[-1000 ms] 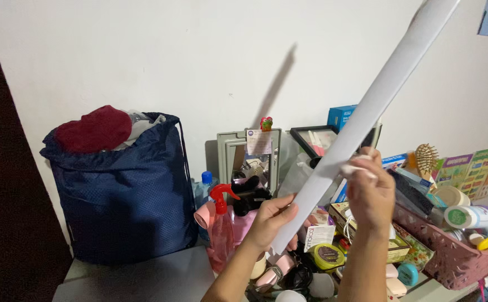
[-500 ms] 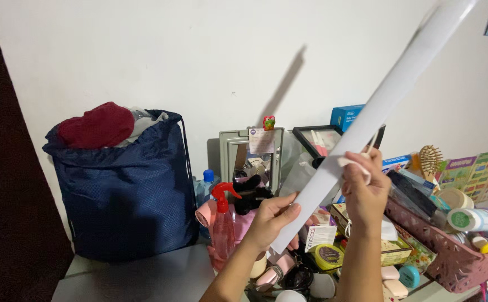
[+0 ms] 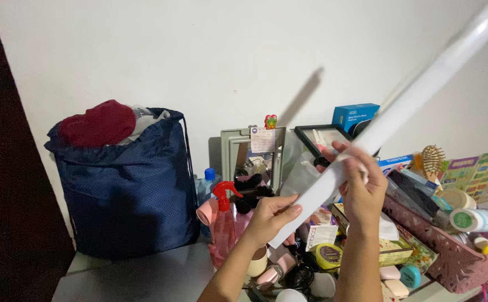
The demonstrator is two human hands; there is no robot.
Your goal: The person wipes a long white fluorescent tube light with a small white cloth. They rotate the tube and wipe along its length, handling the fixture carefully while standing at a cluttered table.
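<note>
holding a long white strip (image 3: 400,112) slantwise above the cluttered desk (image 3: 143,277), we grip its lower end with our left hand (image 3: 269,219), the fingers clenched around the edge with the thumb laid along its face. our right hand (image 3: 361,187) sits higher up the strip, its fingers closed on a small white cloth (image 3: 351,163) pressed against the surface. the strip rises from near the middle of the view up to the top right corner, passing in front of a black picture frame (image 3: 322,140) and a blue box (image 3: 356,114), and it casts a slanted shadow on the white wall (image 3: 199,61). under our left hand stands a pink spray bottle (image 3: 221,229) with a red trigger, just beside a small mirror (image 3: 252,162) with a paper tag clipped to its top. to the left, well apart from our hands, a navy drawstring bag (image 3: 124,184) sits stuffed, with a dark red cloth (image 3: 98,122) bulging from its mouth. to the right, a pink basket (image 3: 451,263) holds tubes and jars, and a wooden hairbrush (image 3: 433,159) stands behind it.
</note>
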